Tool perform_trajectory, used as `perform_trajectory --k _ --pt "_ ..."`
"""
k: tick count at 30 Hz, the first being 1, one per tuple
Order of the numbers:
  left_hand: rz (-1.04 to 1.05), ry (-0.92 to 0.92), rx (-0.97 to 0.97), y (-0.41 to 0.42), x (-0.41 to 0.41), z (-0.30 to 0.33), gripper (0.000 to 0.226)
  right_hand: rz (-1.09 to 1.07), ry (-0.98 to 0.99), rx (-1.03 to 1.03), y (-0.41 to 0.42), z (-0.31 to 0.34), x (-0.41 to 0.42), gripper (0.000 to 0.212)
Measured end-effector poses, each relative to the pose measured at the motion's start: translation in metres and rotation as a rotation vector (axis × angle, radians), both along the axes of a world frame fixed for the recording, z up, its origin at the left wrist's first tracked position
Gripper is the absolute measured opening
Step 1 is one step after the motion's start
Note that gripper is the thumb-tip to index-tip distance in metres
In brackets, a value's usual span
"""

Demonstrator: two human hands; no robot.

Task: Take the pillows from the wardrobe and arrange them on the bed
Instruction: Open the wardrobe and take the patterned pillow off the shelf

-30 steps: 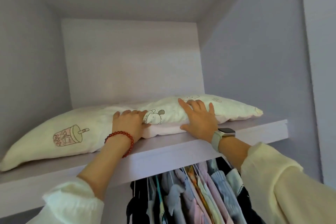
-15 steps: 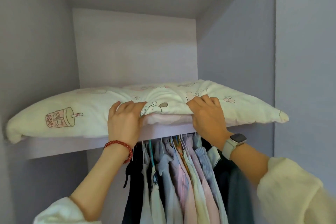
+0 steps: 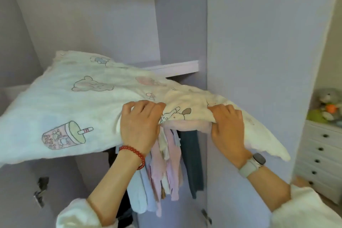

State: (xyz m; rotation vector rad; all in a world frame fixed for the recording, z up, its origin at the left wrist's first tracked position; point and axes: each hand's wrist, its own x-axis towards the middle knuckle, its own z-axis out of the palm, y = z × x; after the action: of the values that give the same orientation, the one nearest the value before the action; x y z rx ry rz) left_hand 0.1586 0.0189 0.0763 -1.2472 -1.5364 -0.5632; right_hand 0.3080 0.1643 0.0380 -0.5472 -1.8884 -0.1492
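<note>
A long cream pillow printed with bubble-tea cups and cartoon animals hangs mostly out of the lilac wardrobe, tilted, with its far end still over the upper shelf. My left hand, with a red bead bracelet, grips the pillow's front edge near the middle. My right hand, with a grey watch, grips the same edge further right. A pink underside shows between the hands. The bed is out of view.
Hanging clothes fill the space under the shelf. The open wardrobe door stands close on the right. Beyond it is a white chest of drawers with soft toys on top.
Both hands went from resting on the pillow to gripping its front edge and pulled it forward off the shelf. The view has dropped and turned right.
</note>
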Motion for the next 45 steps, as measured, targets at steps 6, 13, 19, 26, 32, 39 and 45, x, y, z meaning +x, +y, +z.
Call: perform_trajectory --k 6,13,19,26,32,39,45 --pt "-0.275 0.007 -0.261 0.037 0.076 -0.030 0.022 -0.246 -0.016 -0.337 -0.025 -0.064 0.099 0.030" --pt "-0.639 -0.391 -0.730 0.083 0.209 -0.139 0.022 -0.788 -0.242 -0.501 -0.077 -0.123 0.264 0.017" --pt "-1.126 -0.445 -0.774 0.074 0.404 -0.168 0.021 -1.361 -0.061 -0.500 -0.163 -0.134 0.420 0.025" --pt "-1.549 -0.433 -0.846 0.020 0.527 -0.185 0.009 -1.628 0.231 -0.497 -0.252 -0.153 0.492 0.027" --pt "-1.370 -0.273 -0.779 0.069 0.482 -0.178 0.025 -1.306 0.227 -0.710 -0.208 -0.162 0.460 0.032" --pt "-0.933 -0.115 -0.653 0.160 0.341 -0.132 0.027 -0.863 0.164 -0.742 -0.085 -0.141 0.370 0.034" --pt "-0.549 0.251 -0.636 0.231 0.246 -0.082 0.046 -0.480 0.113 -0.825 0.030 -0.125 0.288 0.040"
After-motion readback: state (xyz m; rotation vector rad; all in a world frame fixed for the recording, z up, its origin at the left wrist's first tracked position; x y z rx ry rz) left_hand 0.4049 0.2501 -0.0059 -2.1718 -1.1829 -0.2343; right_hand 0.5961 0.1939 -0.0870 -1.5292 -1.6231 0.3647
